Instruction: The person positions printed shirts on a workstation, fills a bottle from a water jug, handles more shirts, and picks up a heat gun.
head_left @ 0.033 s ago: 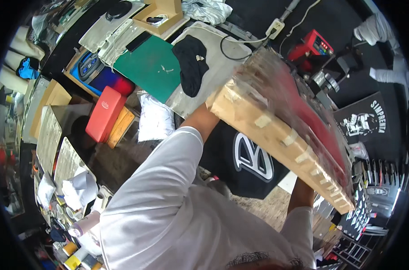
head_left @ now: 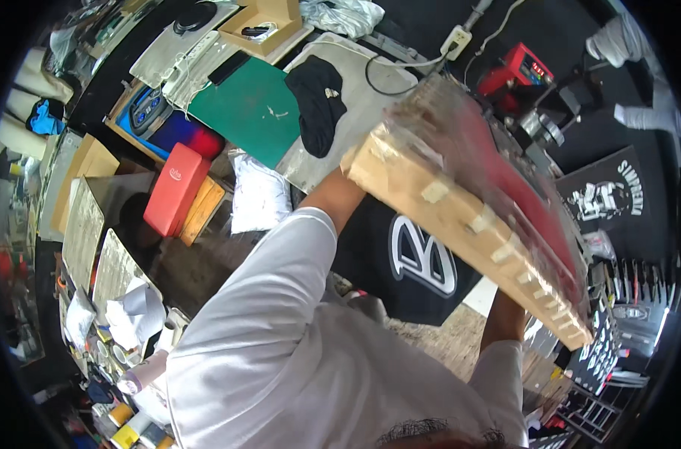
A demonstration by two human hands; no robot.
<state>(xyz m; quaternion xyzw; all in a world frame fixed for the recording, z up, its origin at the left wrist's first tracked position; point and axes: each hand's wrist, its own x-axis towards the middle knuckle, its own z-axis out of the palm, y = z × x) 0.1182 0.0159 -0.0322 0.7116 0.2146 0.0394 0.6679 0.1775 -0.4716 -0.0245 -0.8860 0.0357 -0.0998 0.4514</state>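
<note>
Both hidden hands seem to hold the taped printing frame [head_left: 475, 217] above black printed fabric [head_left: 408, 273], grip unclear; shifting it likely needs even support.

Just past the left hand, a crumpled black cloth [head_left: 316, 112] lies on a gray board [head_left: 361, 105]. A green board [head_left: 243, 112] is ahead and left of that hand. To its left sit a puffy white bundle [head_left: 258, 196] and, farther out, a red box [head_left: 175, 191]. Far ahead of the right hand is a red machine [head_left: 514, 71].
</note>
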